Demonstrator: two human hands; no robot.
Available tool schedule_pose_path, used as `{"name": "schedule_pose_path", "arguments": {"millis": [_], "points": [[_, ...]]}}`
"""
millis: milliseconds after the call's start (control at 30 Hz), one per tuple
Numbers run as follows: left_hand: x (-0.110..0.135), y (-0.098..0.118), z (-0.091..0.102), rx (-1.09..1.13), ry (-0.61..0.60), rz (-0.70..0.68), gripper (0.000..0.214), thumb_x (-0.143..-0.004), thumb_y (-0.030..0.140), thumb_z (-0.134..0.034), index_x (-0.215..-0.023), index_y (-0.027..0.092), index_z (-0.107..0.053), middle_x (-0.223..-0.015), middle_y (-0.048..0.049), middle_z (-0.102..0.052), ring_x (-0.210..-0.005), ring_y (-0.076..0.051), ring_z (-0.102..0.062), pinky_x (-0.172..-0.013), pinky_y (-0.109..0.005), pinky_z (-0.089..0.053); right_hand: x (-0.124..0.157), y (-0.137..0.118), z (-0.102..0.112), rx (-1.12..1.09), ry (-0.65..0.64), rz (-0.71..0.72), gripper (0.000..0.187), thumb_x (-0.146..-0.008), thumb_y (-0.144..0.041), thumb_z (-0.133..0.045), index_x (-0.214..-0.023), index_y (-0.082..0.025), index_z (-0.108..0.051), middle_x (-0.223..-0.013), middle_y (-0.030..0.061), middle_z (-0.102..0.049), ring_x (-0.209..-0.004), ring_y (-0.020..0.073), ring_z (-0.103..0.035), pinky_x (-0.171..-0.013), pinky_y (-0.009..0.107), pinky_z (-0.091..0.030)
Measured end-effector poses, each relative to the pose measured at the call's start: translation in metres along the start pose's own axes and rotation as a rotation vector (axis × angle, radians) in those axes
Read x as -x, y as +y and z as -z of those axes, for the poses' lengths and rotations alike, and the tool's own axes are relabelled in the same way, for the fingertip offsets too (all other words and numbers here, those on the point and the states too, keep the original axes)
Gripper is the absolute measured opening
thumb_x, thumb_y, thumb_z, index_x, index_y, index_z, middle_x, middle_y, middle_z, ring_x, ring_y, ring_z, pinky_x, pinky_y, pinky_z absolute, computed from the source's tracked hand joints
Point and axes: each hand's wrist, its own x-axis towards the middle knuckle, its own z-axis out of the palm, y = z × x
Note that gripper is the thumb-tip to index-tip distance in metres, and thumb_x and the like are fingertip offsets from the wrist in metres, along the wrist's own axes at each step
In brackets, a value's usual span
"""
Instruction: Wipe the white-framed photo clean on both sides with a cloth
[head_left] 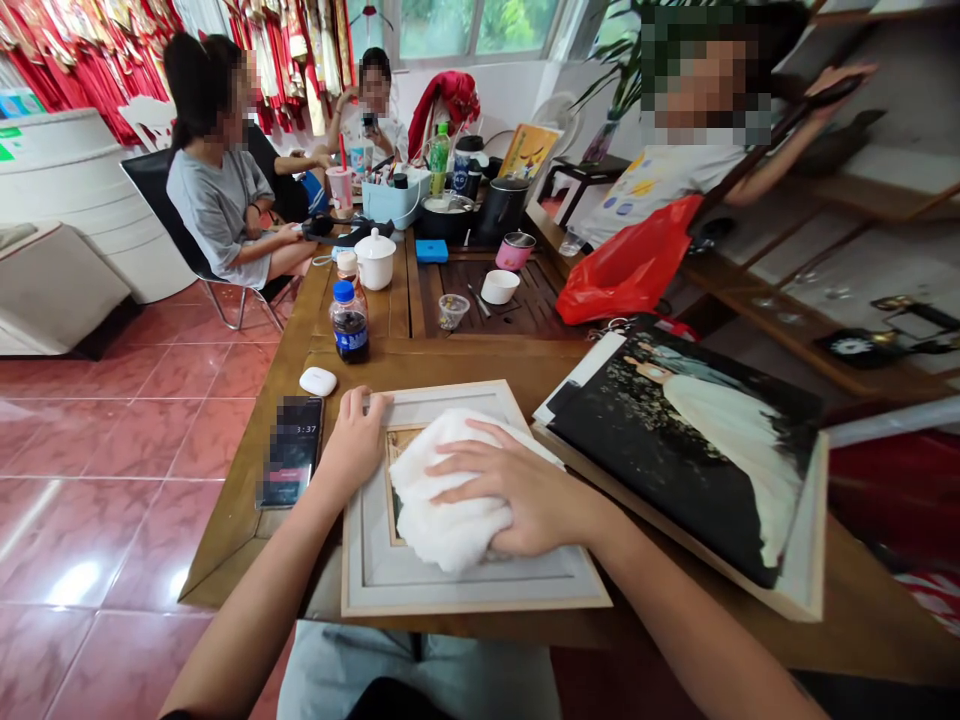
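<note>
A white picture frame (465, 585) lies flat at the near edge of the wooden table (292, 340). My left hand (352, 440) rests on the frame's upper left corner, fingers spread on its border. My right hand (525, 495) presses a white cloth (442, 500) down on the middle of the frame. The cloth hides most of the picture under the glass.
A phone (291, 450) and a white earbud case (318, 381) lie left of the frame. A large wedding photo print (697, 450) leans at the right. Further back stand a cola bottle (349, 322), a white pot (374, 260), cups and a red bag (630, 265). Three people sit around the table.
</note>
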Motion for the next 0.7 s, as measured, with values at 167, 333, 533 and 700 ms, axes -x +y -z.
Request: {"name": "schedule_pose_path", "arguments": {"millis": [167,333,533,700], "points": [[0.0,0.001,0.001,-0.008,-0.01,0.0,0.048,-0.09,0.003,-0.039,-0.134,0.017,-0.051,-0.134,-0.0171,-0.044,-0.134,-0.031,-0.039,-0.114,-0.055,-0.039,0.0,0.004,-0.002,0.05,0.061,-0.076,0.059,-0.071,-0.031,-0.074,-0.129,-0.033,-0.07,-0.146,0.0058,-0.062,-0.141,0.0332,-0.048,-0.122,0.063,-0.011],[0.0,0.001,0.001,-0.023,-0.008,0.004,0.049,-0.09,0.002,-0.038,-0.134,0.017,-0.051,-0.133,-0.0161,-0.043,-0.132,-0.03,-0.04,-0.114,-0.054,-0.039,0.0,0.005,-0.004,0.134,0.1,-0.117,0.063,-0.072,-0.028,-0.072,-0.135,-0.03,-0.067,-0.148,0.0074,-0.06,-0.145,0.0345,-0.044,-0.122,0.065,-0.006],[0.0,0.0,-0.001,-0.035,-0.001,0.005,0.048,-0.09,0.003,-0.04,-0.135,0.019,-0.051,-0.135,-0.0156,-0.043,-0.134,-0.031,-0.039,-0.113,-0.053,-0.041,0.006,-0.003,-0.009,0.131,0.059,-0.114,0.066,-0.072,-0.027,-0.07,-0.137,-0.034,-0.065,-0.152,0.0043,-0.057,-0.145,0.0325,-0.044,-0.123,0.062,-0.012],[0.001,-0.001,-0.003,-0.076,0.003,-0.007,0.048,-0.09,0.002,-0.041,-0.135,0.016,-0.051,-0.133,-0.0166,-0.043,-0.131,-0.031,-0.04,-0.113,-0.053,-0.04,0.017,-0.023,-0.019,0.213,0.101,-0.252,0.074,-0.075,-0.025,-0.065,-0.148,-0.029,-0.055,-0.16,0.0095,-0.046,-0.149,0.036,-0.036,-0.121,0.067,-0.011]]}}
